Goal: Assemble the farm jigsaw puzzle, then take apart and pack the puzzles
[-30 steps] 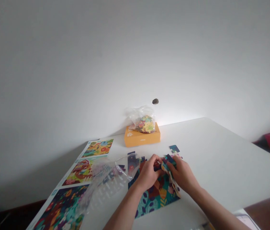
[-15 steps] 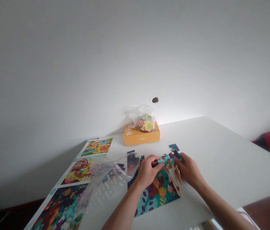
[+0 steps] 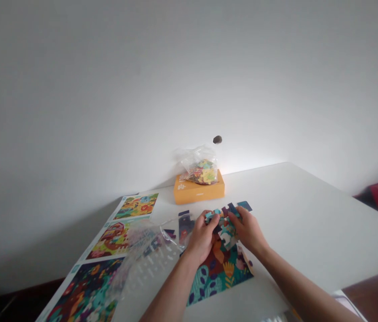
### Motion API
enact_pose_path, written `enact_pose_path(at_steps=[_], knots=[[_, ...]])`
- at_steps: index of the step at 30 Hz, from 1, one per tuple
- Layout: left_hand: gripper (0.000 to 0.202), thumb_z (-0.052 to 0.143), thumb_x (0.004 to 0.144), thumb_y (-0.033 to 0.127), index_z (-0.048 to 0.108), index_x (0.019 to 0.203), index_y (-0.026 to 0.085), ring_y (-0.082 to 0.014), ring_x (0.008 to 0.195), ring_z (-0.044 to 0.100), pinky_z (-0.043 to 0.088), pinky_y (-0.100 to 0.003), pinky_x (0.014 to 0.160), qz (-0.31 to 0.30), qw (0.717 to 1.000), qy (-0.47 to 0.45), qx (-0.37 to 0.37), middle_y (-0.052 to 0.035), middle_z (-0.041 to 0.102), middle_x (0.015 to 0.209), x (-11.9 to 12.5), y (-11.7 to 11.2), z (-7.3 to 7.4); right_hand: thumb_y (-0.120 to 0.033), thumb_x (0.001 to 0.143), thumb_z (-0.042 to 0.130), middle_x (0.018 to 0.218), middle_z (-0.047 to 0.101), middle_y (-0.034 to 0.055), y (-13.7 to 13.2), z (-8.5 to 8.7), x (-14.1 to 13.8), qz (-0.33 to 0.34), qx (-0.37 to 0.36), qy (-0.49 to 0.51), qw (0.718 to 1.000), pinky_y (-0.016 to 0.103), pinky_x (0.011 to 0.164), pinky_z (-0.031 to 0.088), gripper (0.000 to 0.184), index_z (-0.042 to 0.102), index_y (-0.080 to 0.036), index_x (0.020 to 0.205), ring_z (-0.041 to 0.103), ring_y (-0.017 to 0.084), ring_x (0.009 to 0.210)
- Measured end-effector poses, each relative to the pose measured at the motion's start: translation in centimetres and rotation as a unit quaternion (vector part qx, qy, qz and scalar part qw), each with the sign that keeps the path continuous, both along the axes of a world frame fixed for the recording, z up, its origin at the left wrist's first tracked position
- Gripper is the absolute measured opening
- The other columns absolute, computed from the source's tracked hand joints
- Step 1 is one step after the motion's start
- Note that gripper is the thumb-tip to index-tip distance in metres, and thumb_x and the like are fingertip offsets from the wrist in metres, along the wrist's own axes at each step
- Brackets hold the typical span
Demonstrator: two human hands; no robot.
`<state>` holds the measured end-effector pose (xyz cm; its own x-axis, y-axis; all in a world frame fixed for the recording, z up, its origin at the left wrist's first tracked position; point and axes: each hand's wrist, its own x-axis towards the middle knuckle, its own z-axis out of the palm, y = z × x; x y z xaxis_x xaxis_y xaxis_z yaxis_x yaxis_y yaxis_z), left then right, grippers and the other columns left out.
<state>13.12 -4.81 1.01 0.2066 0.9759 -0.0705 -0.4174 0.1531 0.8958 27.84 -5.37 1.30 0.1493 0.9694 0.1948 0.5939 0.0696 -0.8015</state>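
My left hand [image 3: 200, 239] and my right hand [image 3: 247, 230] meet over the far edge of a partly built jigsaw puzzle [image 3: 220, 273] with leaves and flowers on a white table [image 3: 309, 214]. Both hands pinch a small cluster of joined puzzle pieces [image 3: 224, 221], teal and dark blue, lifted a little above the puzzle. My fingers are closed round its ends. One loose blue piece [image 3: 244, 205] lies just beyond my right hand.
An orange box [image 3: 199, 191] at the back carries a clear bag of puzzle pieces [image 3: 199, 169]. A crumpled clear plastic bag [image 3: 149, 259] lies left of the puzzle. Printed picture sheets [image 3: 115, 239] line the table's left edge. The wall stands close behind.
Both hands have moved away from me, toward the puzzle's far edge, carrying the cluster of pieces. The hanging pieces have swung in under my right hand.
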Motion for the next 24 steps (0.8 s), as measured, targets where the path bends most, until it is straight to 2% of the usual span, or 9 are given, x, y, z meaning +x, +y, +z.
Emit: enact_pose_path(at_steps=[2, 5, 10, 12, 14, 16, 19, 22, 24], knots=[[0.029, 0.073, 0.078, 0.039, 0.055, 0.087, 0.018, -0.0130, 0.068, 0.062, 0.051, -0.027, 0.068, -0.035, 0.998, -0.052, -0.023, 0.0014, 0.063, 0.079, 0.0, 0.0, 0.0, -0.048, 0.088, 0.043, 0.062, 0.058, 0.0001, 0.4, -0.2, -0.2, -0.015, 0.010, 0.008, 1.000, 0.026, 0.056, 0.035, 0.030, 0.046, -0.022, 0.072, 0.053, 0.017, 0.060], [0.028, 0.076, 0.076, 0.034, 0.055, 0.086, 0.018, -0.0133, 0.069, 0.063, 0.052, -0.026, 0.067, -0.054, 0.996, -0.062, -0.041, 0.0026, 0.062, 0.074, 0.0, -0.2, 0.0, -0.050, 0.088, 0.042, 0.059, 0.055, -0.0007, 0.9, -0.6, -0.3, -0.033, 0.025, 0.027, 0.999, 0.026, 0.054, 0.034, 0.033, 0.044, -0.023, 0.070, 0.051, 0.016, 0.056], [0.032, 0.076, 0.075, 0.038, 0.056, 0.090, 0.018, -0.0174, 0.076, 0.067, 0.054, -0.028, 0.067, -0.029, 0.995, -0.054, -0.074, -0.0017, 0.068, 0.083, 0.1, -0.2, 0.0, -0.052, 0.088, 0.042, 0.062, 0.056, -0.0001, 1.2, -1.0, -0.2, -0.080, 0.044, 0.091, 0.992, 0.026, 0.054, 0.036, 0.034, 0.046, -0.022, 0.073, 0.051, 0.016, 0.057], [0.034, 0.075, 0.075, 0.040, 0.056, 0.093, 0.019, -0.0177, 0.075, 0.068, 0.054, -0.029, 0.067, -0.013, 0.996, -0.054, -0.076, -0.0025, 0.069, 0.085, 0.1, -0.2, 0.0, -0.054, 0.089, 0.042, 0.064, 0.057, 0.0004, 1.1, -0.9, 0.0, -0.072, 0.037, 0.142, 0.987, 0.025, 0.053, 0.037, 0.037, 0.049, -0.020, 0.076, 0.051, 0.016, 0.057], [0.037, 0.074, 0.075, 0.043, 0.057, 0.097, 0.020, -0.0170, 0.074, 0.068, 0.054, -0.029, 0.066, -0.015, 0.997, -0.054, -0.057, -0.0029, 0.069, 0.089, 0.0, -0.2, 0.1, -0.053, 0.089, 0.044, 0.064, 0.057, 0.0004, 1.0, -0.5, 0.0, -0.024, 0.019, 0.163, 0.986, 0.025, 0.052, 0.038, 0.037, 0.052, -0.019, 0.078, 0.052, 0.015, 0.057], [0.041, 0.074, 0.075, 0.046, 0.058, 0.103, 0.021, -0.0158, 0.073, 0.067, 0.053, -0.027, 0.064, -0.032, 0.998, -0.036, -0.031, -0.0032, 0.069, 0.092, -0.1, -0.3, 0.1, -0.048, 0.088, 0.047, 0.066, 0.058, 0.0004, 0.8, 0.0, -0.2, 0.035, 0.011, 0.125, 0.992, 0.026, 0.056, 0.040, 0.032, 0.054, -0.019, 0.077, 0.053, 0.016, 0.060], [0.046, 0.077, 0.071, 0.044, 0.059, 0.106, 0.021, -0.0149, 0.074, 0.066, 0.051, -0.024, 0.062, -0.034, 0.999, 0.014, -0.008, -0.0030, 0.069, 0.094, -0.1, -0.3, 0.0, -0.037, 0.090, 0.045, 0.078, 0.061, 0.0037, 0.5, 0.5, -0.5, 0.092, 0.046, 0.024, 0.994, 0.028, 0.069, 0.045, 0.026, 0.059, -0.018, 0.079, 0.057, 0.018, 0.074], [0.042, 0.078, 0.071, 0.042, 0.061, 0.102, 0.020, -0.0161, 0.077, 0.066, 0.052, -0.024, 0.066, -0.002, 1.000, 0.020, -0.008, -0.0031, 0.069, 0.093, -0.1, -0.1, -0.3, -0.031, 0.093, 0.037, 0.102, 0.061, 0.0092, -0.2, 0.8, -0.2, 0.126, 0.075, -0.022, 0.989, 0.031, 0.085, 0.046, 0.030, 0.062, -0.019, 0.103, 0.059, 0.020, 0.096], [0.041, 0.078, 0.070, 0.041, 0.061, 0.101, 0.019, -0.0167, 0.077, 0.066, 0.053, -0.026, 0.066, 0.030, 0.999, 0.025, -0.008, -0.0029, 0.068, 0.091, -0.2, 0.1, -0.5, -0.037, 0.094, 0.038, 0.114, 0.057, 0.0120, -1.5, 1.1, 0.4, 0.088, 0.065, -0.058, 0.992, 0.035, 0.090, 0.045, 0.037, 0.056, -0.020, 0.121, 0.057, 0.022, 0.104]])
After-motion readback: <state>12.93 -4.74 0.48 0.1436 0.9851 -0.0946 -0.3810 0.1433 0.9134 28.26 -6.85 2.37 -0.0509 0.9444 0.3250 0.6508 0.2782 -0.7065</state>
